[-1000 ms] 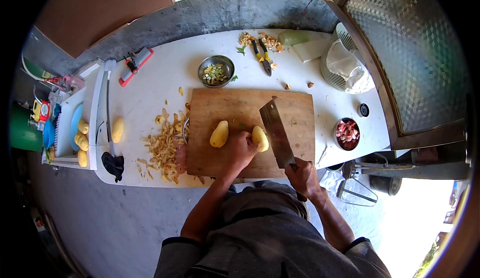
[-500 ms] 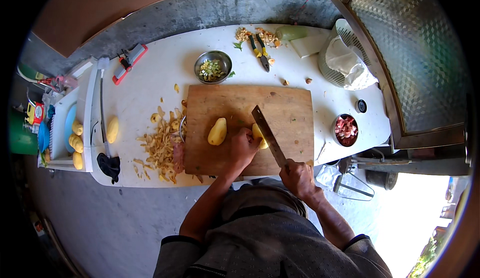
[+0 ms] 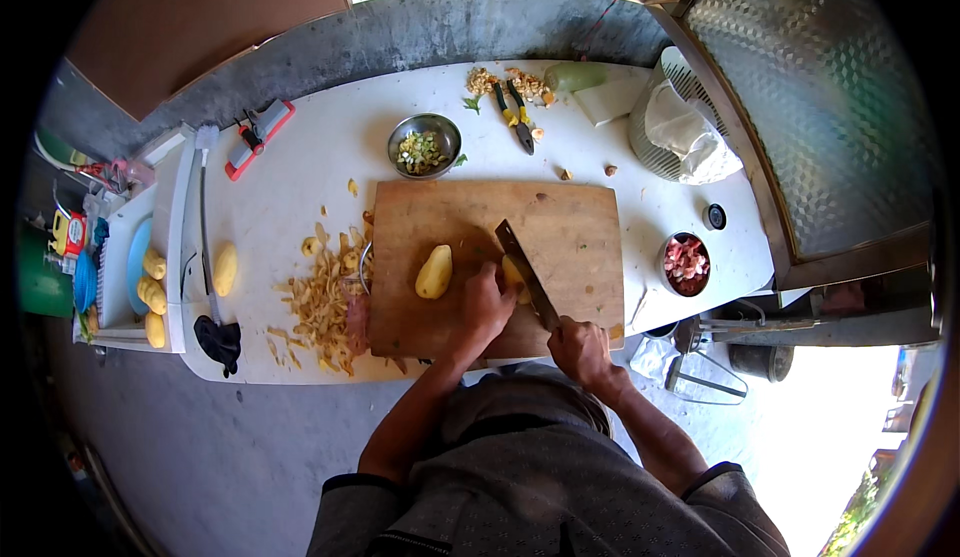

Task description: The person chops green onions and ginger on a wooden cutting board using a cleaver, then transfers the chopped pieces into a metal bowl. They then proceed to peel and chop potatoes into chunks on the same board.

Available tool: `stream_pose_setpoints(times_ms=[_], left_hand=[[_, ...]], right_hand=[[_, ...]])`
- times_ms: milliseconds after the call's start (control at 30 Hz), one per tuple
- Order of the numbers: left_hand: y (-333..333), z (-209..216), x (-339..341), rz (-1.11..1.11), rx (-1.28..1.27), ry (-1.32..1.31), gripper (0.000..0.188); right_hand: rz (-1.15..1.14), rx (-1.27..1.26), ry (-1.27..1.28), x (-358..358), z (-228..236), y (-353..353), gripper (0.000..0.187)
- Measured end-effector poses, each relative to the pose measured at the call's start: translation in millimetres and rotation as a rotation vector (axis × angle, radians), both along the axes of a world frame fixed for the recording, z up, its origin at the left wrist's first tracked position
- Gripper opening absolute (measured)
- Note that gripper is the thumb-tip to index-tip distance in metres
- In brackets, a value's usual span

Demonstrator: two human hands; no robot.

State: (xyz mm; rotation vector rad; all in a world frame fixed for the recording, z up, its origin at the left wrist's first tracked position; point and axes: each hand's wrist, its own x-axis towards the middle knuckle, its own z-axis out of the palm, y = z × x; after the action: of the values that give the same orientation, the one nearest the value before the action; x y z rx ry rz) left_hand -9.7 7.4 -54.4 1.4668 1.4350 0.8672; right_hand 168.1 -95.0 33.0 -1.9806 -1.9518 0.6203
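Note:
On the wooden cutting board [image 3: 440,217], my left hand [image 3: 488,305] is closed on a peeled potato [image 3: 511,275], its fingers curled against the left side. My right hand [image 3: 580,349] grips a kitchen knife [image 3: 528,277] by the handle. The dark blade slants up and left over the potato's right side, covering part of it; whether it has cut in I cannot tell. Another peeled potato [image 3: 434,273] lies on the board left of my left hand, apart from it.
Potato peelings [image 3: 325,302] heap left of the board. Behind it stand a metal bowl [image 3: 424,147] of chopped greens and pliers [image 3: 518,122]. A bowl of diced meat [image 3: 686,264] is at right, a white basket [image 3: 670,122] behind. Potatoes [image 3: 153,292] sit in the left sink.
My right hand and the knife have shifted slightly left, so the blade hides more of the held potato. My left hand keeps its hold. The whole view has tilted a little.

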Motion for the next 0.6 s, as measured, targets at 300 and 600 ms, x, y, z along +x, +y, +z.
stream_pose_setpoints(times_ms=[300,600], left_hand=[[-2,-16,-3,0.007,-0.025,-0.059,0.033],[-2,-7,-3,-0.036,-0.010,-0.108,0.030]], right_hand=[[-0.011,0.085,-0.002,9,-5,-9,0.017],[0.070,-0.102,0.058,11,22,28,0.032]])
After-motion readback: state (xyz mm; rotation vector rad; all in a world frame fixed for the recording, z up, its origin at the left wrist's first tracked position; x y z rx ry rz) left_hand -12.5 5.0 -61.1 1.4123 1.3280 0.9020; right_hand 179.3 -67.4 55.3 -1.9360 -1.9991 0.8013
